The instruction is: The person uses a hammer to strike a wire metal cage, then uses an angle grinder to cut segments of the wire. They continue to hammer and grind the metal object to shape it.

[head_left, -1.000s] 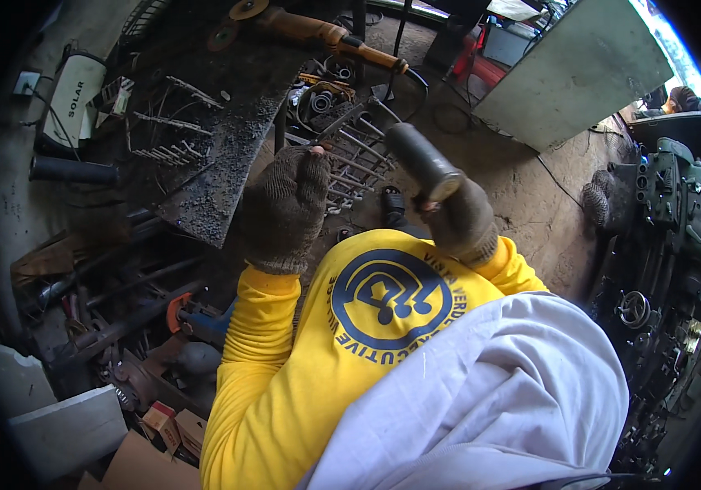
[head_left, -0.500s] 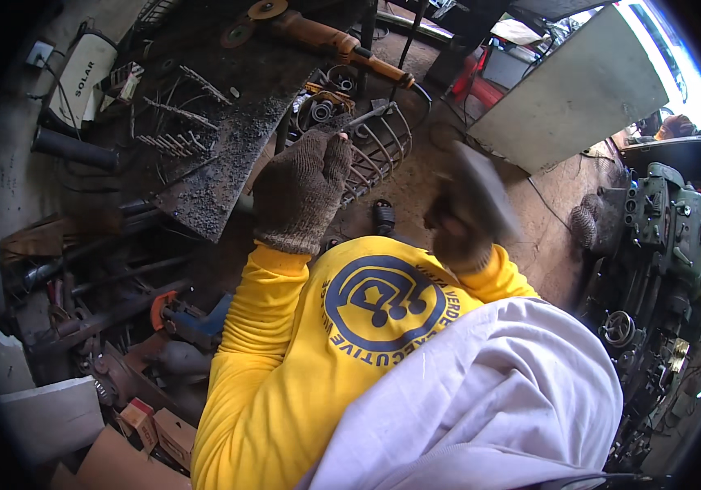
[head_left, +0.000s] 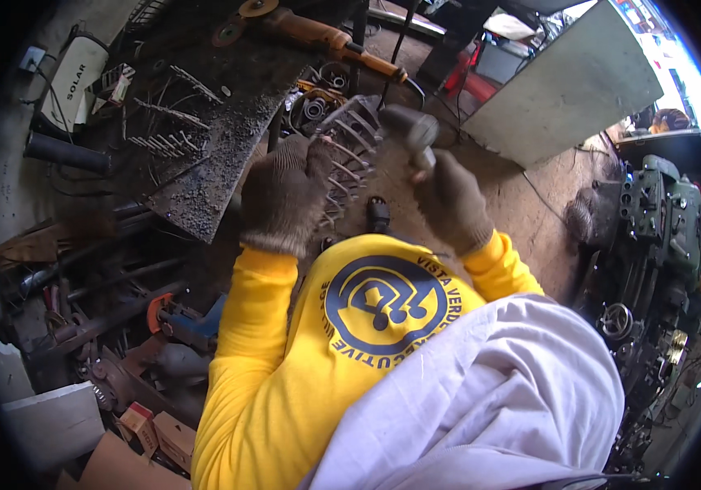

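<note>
My left hand (head_left: 285, 192), in a dark knitted glove, is closed round the near-left side of a metal rack (head_left: 349, 159) made of curved bars. The rack is held tilted over the floor, just right of the workbench corner. My right hand (head_left: 455, 200), gloved too, grips a hammer (head_left: 411, 127) by its handle. The hammer's head is raised beside the rack's far right side, apart from it and slightly blurred. My left palm and fingers hide part of the rack.
On the dark, grit-covered workbench (head_left: 212, 175) lie an orange angle grinder (head_left: 314, 34) and several thin rods (head_left: 162, 145). A pale panel (head_left: 567, 90) leans at far right. Green machinery (head_left: 661, 204) stands at right. Metal scrap and cardboard boxes (head_left: 158, 433) crowd the lower left.
The hammer has swung left, from the right of my body to beside the rack. The rack has turned in my left hand, its bars now facing me more; that hand has shifted slightly left.
</note>
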Demonstrator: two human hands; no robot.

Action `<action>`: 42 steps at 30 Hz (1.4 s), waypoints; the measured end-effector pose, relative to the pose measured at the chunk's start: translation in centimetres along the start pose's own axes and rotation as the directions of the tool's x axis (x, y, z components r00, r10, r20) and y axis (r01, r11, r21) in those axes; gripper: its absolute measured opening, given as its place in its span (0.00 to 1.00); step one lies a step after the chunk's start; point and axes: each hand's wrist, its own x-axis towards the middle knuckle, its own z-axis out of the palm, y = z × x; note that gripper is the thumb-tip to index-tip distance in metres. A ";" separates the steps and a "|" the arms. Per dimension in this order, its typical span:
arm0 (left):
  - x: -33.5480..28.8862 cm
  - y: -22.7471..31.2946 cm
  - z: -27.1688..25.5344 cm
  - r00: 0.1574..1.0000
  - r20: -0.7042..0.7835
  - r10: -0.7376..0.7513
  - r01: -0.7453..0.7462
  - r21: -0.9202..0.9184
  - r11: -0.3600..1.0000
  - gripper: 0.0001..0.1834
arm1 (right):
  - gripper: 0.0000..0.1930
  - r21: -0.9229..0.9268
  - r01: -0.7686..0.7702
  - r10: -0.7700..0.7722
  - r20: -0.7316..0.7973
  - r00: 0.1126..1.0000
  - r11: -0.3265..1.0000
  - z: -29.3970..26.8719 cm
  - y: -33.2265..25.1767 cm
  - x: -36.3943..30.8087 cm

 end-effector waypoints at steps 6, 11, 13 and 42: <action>-0.3 -1.7 -1.1 0.981 0.125 -0.151 0.154 -0.017 0.988 0.16 | 0.15 0.328 0.116 -0.051 -0.202 0.978 0.937 1.0 3.2 -0.5; -0.5 -2.2 -1.4 0.930 0.284 -0.235 0.350 -0.481 0.804 0.18 | 0.13 -0.050 0.308 -0.310 -0.276 0.910 0.950 1.8 3.5 3.0; -0.9 -2.9 -0.9 0.919 0.304 -0.252 0.390 -0.595 0.703 0.19 | 0.13 0.104 0.285 -0.253 -0.243 0.936 0.953 2.3 3.8 3.2; 1.4 0.1 2.7 0.998 0.054 0.042 -0.050 0.160 0.986 0.13 | 0.23 -0.064 0.039 -0.036 0.040 0.999 0.997 1.4 2.9 -0.5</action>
